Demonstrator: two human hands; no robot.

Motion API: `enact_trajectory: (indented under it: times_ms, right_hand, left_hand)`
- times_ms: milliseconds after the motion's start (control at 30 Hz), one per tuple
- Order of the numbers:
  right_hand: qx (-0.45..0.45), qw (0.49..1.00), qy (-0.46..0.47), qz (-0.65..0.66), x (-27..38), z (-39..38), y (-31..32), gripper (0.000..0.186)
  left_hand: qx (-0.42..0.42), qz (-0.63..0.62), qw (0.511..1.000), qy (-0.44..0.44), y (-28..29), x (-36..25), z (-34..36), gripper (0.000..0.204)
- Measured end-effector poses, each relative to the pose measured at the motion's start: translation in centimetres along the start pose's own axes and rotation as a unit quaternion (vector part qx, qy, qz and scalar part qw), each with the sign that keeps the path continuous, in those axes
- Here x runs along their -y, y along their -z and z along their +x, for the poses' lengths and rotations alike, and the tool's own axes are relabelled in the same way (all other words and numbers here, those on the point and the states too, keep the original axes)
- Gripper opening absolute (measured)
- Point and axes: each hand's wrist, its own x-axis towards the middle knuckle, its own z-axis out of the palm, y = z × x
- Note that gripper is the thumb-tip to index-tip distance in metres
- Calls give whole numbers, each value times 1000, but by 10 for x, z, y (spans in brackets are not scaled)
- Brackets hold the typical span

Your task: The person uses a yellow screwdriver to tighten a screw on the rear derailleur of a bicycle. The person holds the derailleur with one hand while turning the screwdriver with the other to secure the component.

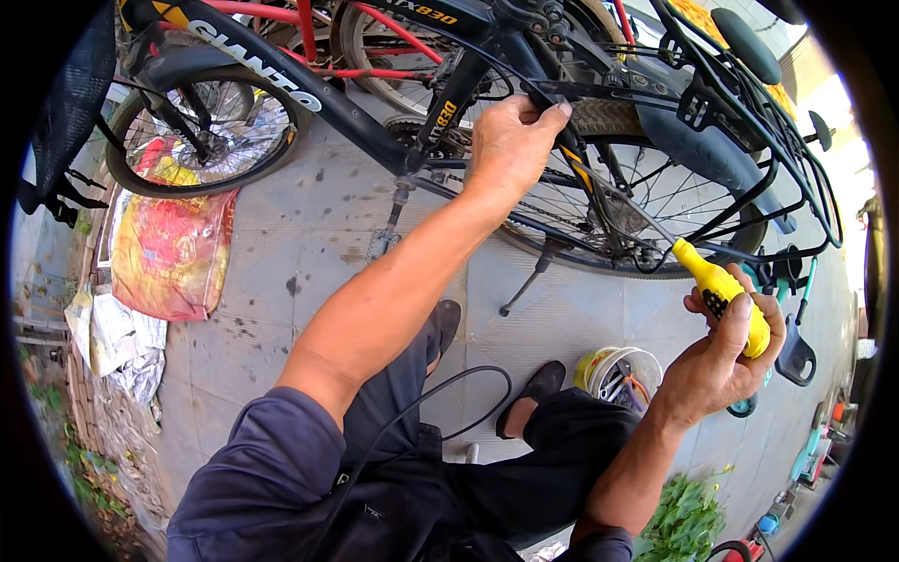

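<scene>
Grey paving (272, 281) underfoot. Right hand (719, 361) wrapped round yellow screwdriver (709, 278), shaft slanting across rear wheel (688, 192). Left hand (513, 140) pinched by the seat stay; what it grips, can't tell. Black bicycle (361, 136) ahead. Off-line pressure could skid the tip into spokes or fingers; hard shoving could upset the bicycle.

R hand (726, 368) w/ yellow-hdl tool (714, 284), L hand (511, 150) @ bike (363, 138).
</scene>
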Motion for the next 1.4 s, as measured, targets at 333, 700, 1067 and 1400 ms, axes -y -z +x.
enact_trajectory:
  times_ms: [333,700,1067,1400]
  right_hand:
    - [-15,1000,13,7,-5,2,-10,24]
    - [-12,1000,-2,2,-9,3,-9,24]
    - [-11,998,29,53,-5,2,0,23]
    - [-2,998,43,55,4,2,5,25]
  left_hand:
    - [-30,35,998,42,-1,-11,3,27]
    - [79,-149,976,137,17,-13,7,18]
    - [50,-201,972,111,12,-9,-4,22]
    - [-85,21,995,49,38,-23,10,42]
